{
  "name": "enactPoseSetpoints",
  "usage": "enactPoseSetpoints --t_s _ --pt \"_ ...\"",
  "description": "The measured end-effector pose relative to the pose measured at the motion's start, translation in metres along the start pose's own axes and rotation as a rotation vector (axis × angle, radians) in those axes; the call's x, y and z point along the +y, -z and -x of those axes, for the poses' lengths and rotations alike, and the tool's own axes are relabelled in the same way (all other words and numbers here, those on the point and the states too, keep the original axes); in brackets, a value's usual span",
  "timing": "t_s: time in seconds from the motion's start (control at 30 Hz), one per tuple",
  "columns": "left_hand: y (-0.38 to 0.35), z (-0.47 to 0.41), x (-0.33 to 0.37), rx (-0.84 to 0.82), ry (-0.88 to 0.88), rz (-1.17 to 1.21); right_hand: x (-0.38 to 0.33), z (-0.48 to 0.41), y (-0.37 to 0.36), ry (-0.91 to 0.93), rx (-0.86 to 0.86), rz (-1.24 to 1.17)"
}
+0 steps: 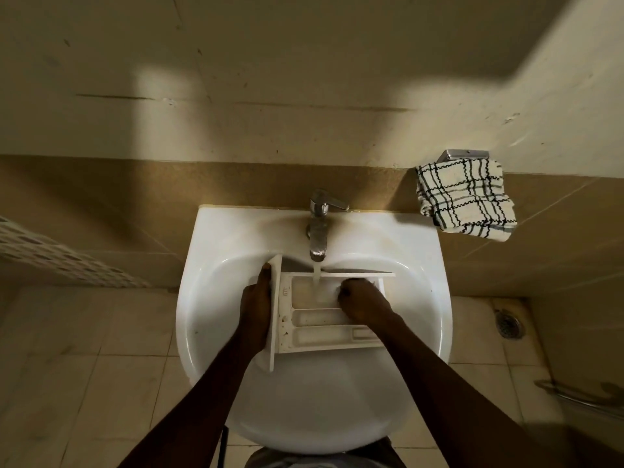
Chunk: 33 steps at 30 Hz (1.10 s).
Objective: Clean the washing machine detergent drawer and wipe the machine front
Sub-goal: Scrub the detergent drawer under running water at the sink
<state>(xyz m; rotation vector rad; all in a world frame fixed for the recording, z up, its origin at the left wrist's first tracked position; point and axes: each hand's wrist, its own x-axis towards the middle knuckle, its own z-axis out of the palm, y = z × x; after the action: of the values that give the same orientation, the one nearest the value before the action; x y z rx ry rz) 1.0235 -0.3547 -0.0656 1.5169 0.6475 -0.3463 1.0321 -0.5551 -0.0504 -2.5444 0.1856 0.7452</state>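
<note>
White detergent drawer (324, 336): left hand (258, 298) grips its front; right hand (361, 298) fisted inside, contents unclear.

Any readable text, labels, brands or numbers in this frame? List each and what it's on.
No readable text.
Small dark marks on the white plastic detergent drawer, beside its compartments: too small to read.
No lettering visible on the chrome tap or the black-and-white checked cloth.

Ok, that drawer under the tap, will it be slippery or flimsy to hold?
Probably slippery: water from the tap runs into the drawer. Likely stiff: it keeps its shape gripped at one end by the left hand. Probably light, looking like thin hollow plastic.
</note>
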Motion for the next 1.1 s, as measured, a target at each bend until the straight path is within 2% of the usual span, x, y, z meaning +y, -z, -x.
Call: enactPoseSetpoints --t_s 0.1,0.23,0.4,0.43,0.53,0.6,0.67,0.73,0.83,0.9,1.0,1.07,1.1 --pt "0.0 0.0 0.0 0.008 0.007 -0.007 -0.024 -0.006 -0.012 -0.075 0.014 0.047" --pt "-0.001 0.0 0.002 0.027 0.008 -0.013 -0.048 -0.025 -0.025 -0.063 -0.127 -0.011" --pt "-0.001 0.001 0.002 0.029 0.007 -0.005 -0.03 -0.007 -0.022 0.208 -0.202 -0.17" --pt "-0.001 0.0 0.001 0.03 0.009 -0.008 -0.025 -0.004 -0.021 0.217 -0.192 -0.188" --pt "-0.001 -0.002 -0.001 0.038 0.012 -0.006 -0.022 -0.005 -0.017 0.065 -0.059 -0.072" --pt "0.0 -0.003 -0.001 0.03 -0.002 -0.015 -0.037 -0.01 -0.021 -0.044 -0.034 -0.015" --pt "-0.001 -0.003 -0.002 0.026 -0.023 -0.03 -0.062 -0.013 -0.028 -0.047 -0.084 0.0" --pt "-0.001 -0.003 -0.002 0.035 -0.026 -0.037 -0.073 -0.014 -0.035 0.025 -0.141 -0.085" --pt "-0.002 -0.003 0.0 0.047 0.012 -0.032 -0.046 -0.008 -0.024 0.046 -0.177 -0.133" --pt "-0.002 -0.001 0.001 0.055 0.034 -0.022 -0.016 -0.008 -0.013 -0.034 -0.137 -0.114" --pt "-0.002 0.0 0.002 0.056 0.029 -0.012 -0.004 -0.004 -0.009 -0.171 0.052 -0.219" --pt "-0.002 0.002 0.003 0.055 0.038 -0.006 -0.028 0.009 -0.018 -0.172 0.192 -0.316" --pt "-0.002 0.002 0.003 0.048 0.041 0.001 -0.041 0.016 -0.027 -0.11 0.275 -0.371"
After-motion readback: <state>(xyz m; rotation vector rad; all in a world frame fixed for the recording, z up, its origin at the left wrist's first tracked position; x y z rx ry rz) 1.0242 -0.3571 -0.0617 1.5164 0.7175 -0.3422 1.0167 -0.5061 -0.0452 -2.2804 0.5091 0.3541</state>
